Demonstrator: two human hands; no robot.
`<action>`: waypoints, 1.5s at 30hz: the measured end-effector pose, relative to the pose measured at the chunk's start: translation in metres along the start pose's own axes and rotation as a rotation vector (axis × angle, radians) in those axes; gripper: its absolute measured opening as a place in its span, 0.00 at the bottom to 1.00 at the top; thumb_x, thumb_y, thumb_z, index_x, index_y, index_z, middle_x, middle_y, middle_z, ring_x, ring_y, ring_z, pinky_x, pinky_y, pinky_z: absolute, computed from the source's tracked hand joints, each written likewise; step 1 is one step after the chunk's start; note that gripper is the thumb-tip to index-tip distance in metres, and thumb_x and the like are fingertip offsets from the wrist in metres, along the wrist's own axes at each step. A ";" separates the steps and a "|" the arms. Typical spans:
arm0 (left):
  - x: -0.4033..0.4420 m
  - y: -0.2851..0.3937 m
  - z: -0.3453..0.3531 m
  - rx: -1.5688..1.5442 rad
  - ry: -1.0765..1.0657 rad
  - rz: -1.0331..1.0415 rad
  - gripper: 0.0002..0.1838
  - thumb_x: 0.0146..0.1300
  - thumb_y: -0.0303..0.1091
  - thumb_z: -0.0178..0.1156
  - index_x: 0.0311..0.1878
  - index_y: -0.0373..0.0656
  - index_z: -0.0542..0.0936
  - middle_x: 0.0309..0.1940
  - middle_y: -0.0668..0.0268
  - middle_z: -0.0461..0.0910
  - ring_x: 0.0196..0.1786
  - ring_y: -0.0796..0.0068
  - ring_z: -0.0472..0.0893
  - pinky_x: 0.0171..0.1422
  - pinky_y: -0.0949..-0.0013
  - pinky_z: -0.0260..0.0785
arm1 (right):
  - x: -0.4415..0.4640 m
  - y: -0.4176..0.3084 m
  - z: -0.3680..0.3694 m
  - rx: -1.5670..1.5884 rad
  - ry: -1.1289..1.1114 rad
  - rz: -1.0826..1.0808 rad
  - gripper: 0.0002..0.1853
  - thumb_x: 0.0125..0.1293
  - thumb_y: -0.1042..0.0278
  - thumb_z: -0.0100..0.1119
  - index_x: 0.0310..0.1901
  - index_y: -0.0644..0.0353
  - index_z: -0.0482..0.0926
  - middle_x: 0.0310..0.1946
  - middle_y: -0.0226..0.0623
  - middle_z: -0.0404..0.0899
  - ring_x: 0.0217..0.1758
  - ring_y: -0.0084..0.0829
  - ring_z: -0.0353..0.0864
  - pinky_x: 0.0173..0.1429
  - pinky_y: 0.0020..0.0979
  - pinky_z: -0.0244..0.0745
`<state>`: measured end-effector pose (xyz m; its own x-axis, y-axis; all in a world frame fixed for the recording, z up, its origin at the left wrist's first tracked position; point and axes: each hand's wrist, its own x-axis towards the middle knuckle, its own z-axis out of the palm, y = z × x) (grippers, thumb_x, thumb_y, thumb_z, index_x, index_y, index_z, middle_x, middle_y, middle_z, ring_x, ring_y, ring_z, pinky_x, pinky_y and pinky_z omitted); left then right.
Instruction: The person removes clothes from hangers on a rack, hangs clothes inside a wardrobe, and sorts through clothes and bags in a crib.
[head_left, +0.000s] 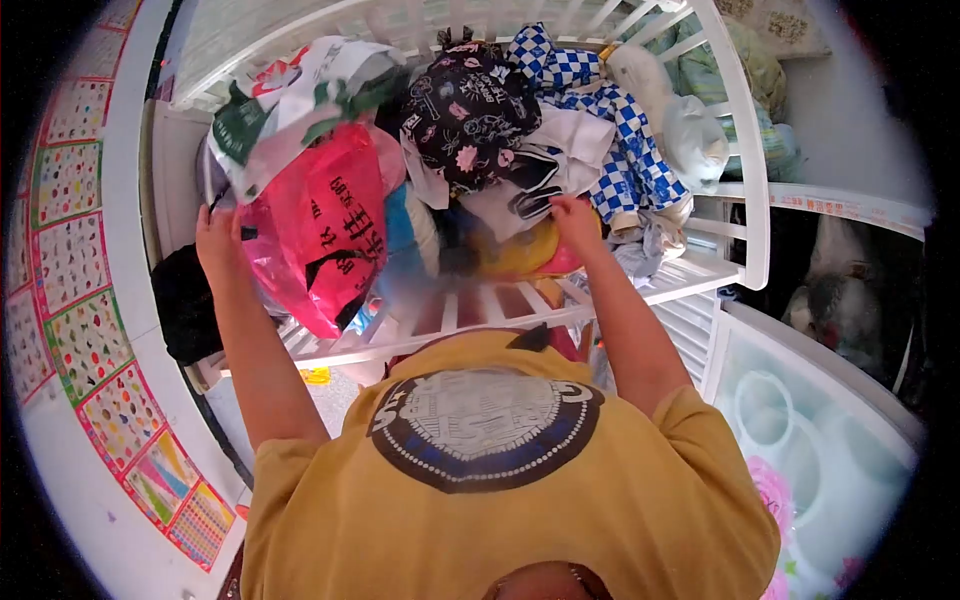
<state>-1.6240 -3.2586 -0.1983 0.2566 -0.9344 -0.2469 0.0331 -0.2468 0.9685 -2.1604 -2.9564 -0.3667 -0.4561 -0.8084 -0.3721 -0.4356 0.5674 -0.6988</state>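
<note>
A white slatted crib (750,210) holds a heap of clothes and bags. My left hand (222,235) is at the crib's left side, its fingers closed at the edge of a pink plastic bag (325,215) with dark lettering. A white and green plastic bag (310,105) lies above the pink one. My right hand (577,220) pinches the edge of a white cloth with dark trim (530,185). Just beyond it are a black printed garment (468,115) and a blue and white checked garment (635,145). Something yellow (515,250) lies beneath the white cloth.
A black item (185,305) hangs by the crib's left corner. Colourful picture charts (75,245) run along the far left. White bundles (692,145) sit at the crib's right rails. A pale flowered surface (800,430) is at the lower right.
</note>
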 end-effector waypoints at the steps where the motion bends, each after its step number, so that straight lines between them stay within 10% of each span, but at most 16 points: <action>1: -0.018 -0.003 0.002 0.102 0.044 0.070 0.32 0.71 0.26 0.59 0.77 0.31 0.65 0.63 0.55 0.77 0.63 0.66 0.79 0.68 0.66 0.72 | 0.013 -0.003 -0.001 0.050 0.009 0.033 0.17 0.69 0.65 0.65 0.56 0.59 0.86 0.49 0.44 0.88 0.50 0.38 0.88 0.55 0.35 0.80; 9: -0.148 -0.004 0.025 0.493 -0.118 0.431 0.23 0.76 0.24 0.54 0.73 0.37 0.73 0.57 0.60 0.81 0.58 0.71 0.81 0.67 0.67 0.72 | 0.076 -0.005 0.049 0.249 0.160 -0.001 0.17 0.73 0.52 0.62 0.49 0.56 0.91 0.43 0.48 0.90 0.49 0.43 0.89 0.58 0.39 0.80; 16: -0.202 -0.009 0.090 0.362 -0.500 0.132 0.16 0.79 0.24 0.51 0.63 0.37 0.81 0.48 0.62 0.85 0.53 0.72 0.84 0.62 0.68 0.76 | 0.008 -0.122 -0.075 0.936 0.188 -0.243 0.18 0.79 0.65 0.57 0.29 0.66 0.82 0.35 0.41 0.86 0.45 0.33 0.87 0.59 0.33 0.80; 22: -0.233 -0.028 0.156 0.363 -0.723 0.141 0.14 0.79 0.25 0.52 0.61 0.37 0.82 0.44 0.65 0.85 0.49 0.74 0.84 0.59 0.69 0.76 | 0.028 -0.085 -0.127 0.496 0.026 -0.009 0.14 0.77 0.63 0.61 0.51 0.67 0.84 0.44 0.39 0.86 0.48 0.30 0.87 0.58 0.30 0.82; 28: -0.276 -0.014 0.157 0.727 -0.855 0.447 0.14 0.78 0.25 0.54 0.61 0.40 0.83 0.43 0.62 0.86 0.48 0.72 0.85 0.56 0.69 0.77 | 0.102 0.052 0.019 -0.045 0.230 -0.117 0.39 0.63 0.58 0.74 0.72 0.65 0.71 0.59 0.50 0.83 0.54 0.40 0.87 0.59 0.36 0.81; 34: -0.295 -0.034 0.104 0.721 -0.719 0.205 0.14 0.78 0.26 0.55 0.62 0.39 0.82 0.46 0.59 0.86 0.51 0.71 0.86 0.59 0.67 0.78 | 0.077 -0.020 0.066 0.065 -0.269 0.011 0.23 0.62 0.65 0.64 0.60 0.61 0.82 0.46 0.47 0.89 0.50 0.41 0.89 0.54 0.42 0.81; 39: -0.288 -0.059 0.076 0.654 -0.641 0.148 0.15 0.79 0.29 0.55 0.64 0.36 0.80 0.47 0.61 0.86 0.52 0.70 0.86 0.62 0.67 0.77 | 0.022 -0.095 -0.003 0.411 -0.161 0.032 0.23 0.67 0.62 0.58 0.61 0.61 0.82 0.34 0.33 0.82 0.32 0.25 0.77 0.40 0.31 0.76; 45: -0.289 -0.021 0.135 0.441 -0.742 0.255 0.20 0.77 0.30 0.59 0.69 0.39 0.77 0.62 0.58 0.80 0.65 0.68 0.79 0.68 0.65 0.72 | -0.073 -0.172 -0.200 1.057 -0.310 -0.159 0.21 0.62 0.76 0.53 0.57 0.66 0.82 0.52 0.47 0.86 0.56 0.38 0.86 0.64 0.39 0.81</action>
<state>-1.8290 -3.0180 -0.1520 -0.4897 -0.8619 -0.1317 -0.3522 0.0574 0.9341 -2.2074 -2.9637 -0.0972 -0.1760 -0.9478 -0.2658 0.4757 0.1545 -0.8659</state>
